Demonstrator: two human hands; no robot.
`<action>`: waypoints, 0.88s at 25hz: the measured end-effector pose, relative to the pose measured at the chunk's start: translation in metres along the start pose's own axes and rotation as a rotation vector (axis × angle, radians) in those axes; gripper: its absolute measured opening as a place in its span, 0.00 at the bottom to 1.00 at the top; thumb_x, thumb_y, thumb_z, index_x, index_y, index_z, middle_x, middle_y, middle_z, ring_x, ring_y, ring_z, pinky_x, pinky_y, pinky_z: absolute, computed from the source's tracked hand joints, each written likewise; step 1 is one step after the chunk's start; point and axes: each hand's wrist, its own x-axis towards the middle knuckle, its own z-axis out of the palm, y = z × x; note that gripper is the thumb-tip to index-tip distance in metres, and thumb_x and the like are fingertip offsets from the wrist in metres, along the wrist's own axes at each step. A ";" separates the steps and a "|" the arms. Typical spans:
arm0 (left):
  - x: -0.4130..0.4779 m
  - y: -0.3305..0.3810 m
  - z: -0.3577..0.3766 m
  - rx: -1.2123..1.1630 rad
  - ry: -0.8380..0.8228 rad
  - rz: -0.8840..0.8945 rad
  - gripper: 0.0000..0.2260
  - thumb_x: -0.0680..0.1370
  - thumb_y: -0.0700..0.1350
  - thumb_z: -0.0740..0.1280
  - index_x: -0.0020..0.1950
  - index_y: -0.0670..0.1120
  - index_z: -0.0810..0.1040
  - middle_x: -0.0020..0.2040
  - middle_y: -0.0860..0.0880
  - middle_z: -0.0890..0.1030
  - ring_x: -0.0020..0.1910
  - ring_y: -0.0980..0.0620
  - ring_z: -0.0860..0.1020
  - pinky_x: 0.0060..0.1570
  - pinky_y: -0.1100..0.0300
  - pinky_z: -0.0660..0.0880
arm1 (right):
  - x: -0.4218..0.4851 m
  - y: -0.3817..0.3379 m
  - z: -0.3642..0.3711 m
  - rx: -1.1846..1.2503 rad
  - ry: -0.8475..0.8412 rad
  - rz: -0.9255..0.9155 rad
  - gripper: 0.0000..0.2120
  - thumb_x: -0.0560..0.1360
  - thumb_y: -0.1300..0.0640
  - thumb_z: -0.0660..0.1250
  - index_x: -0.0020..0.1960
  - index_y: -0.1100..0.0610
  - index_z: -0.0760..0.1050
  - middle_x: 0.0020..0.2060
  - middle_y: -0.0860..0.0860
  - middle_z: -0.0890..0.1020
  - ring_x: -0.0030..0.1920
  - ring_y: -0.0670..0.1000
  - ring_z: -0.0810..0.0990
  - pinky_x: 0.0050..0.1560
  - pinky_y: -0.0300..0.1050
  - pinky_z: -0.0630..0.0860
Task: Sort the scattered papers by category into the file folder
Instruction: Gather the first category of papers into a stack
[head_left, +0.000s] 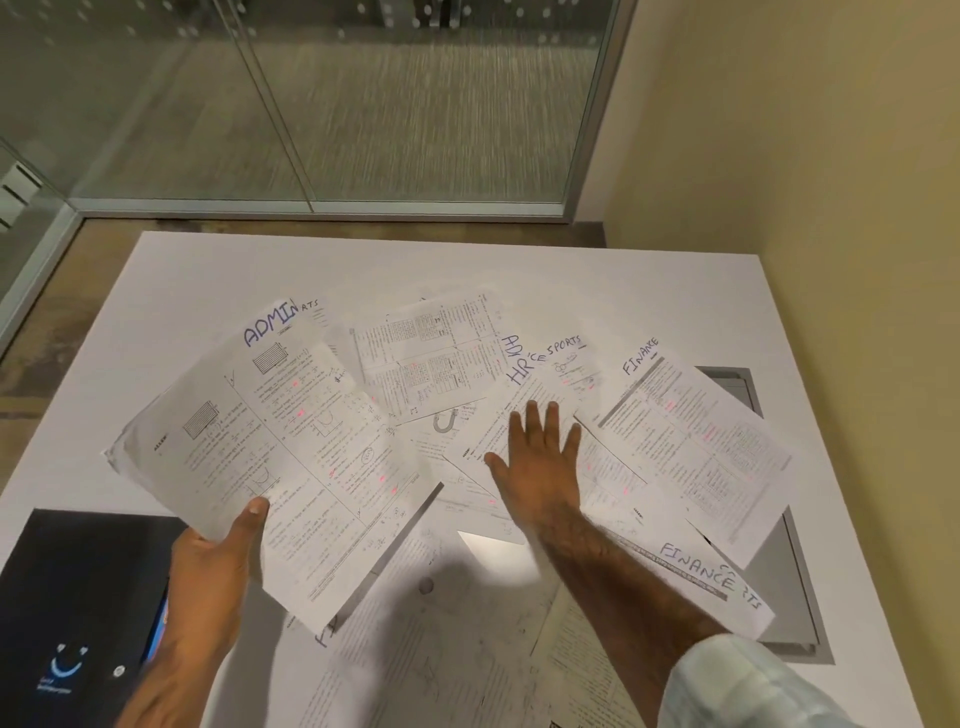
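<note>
Head: L hand grips thin ADMIN sheet; R hand spread over papers.

One wide-angle camera, worn on the head, looks forward and steeply down over the white table from its near edge (close enough to read headings on the papers), facing a glass wall beyond.

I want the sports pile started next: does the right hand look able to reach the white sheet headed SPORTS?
Probably yes: the right hand is open, holding nothing, and the white sheet headed SPORTS lies just beyond its fingers with nothing over its heading.
</note>
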 end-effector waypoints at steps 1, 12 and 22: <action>0.001 0.001 -0.001 -0.010 0.005 0.000 0.13 0.82 0.39 0.67 0.65 0.51 0.73 0.53 0.55 0.80 0.60 0.45 0.75 0.63 0.47 0.70 | 0.003 -0.013 -0.001 0.005 -0.007 -0.044 0.38 0.81 0.33 0.41 0.83 0.54 0.45 0.82 0.57 0.42 0.80 0.62 0.35 0.76 0.70 0.39; 0.025 0.014 -0.050 0.051 0.022 0.003 0.19 0.81 0.43 0.68 0.72 0.50 0.72 0.62 0.50 0.77 0.61 0.47 0.73 0.67 0.43 0.68 | 0.078 -0.145 -0.016 -0.100 -0.128 -0.492 0.34 0.83 0.39 0.44 0.83 0.54 0.41 0.83 0.52 0.44 0.81 0.59 0.35 0.77 0.69 0.39; 0.046 0.005 -0.091 0.038 0.000 -0.053 0.20 0.81 0.41 0.68 0.73 0.45 0.73 0.64 0.47 0.79 0.61 0.45 0.75 0.65 0.47 0.70 | 0.081 -0.131 -0.011 -0.031 -0.067 -0.482 0.31 0.83 0.45 0.55 0.82 0.51 0.49 0.82 0.51 0.47 0.82 0.59 0.40 0.79 0.66 0.42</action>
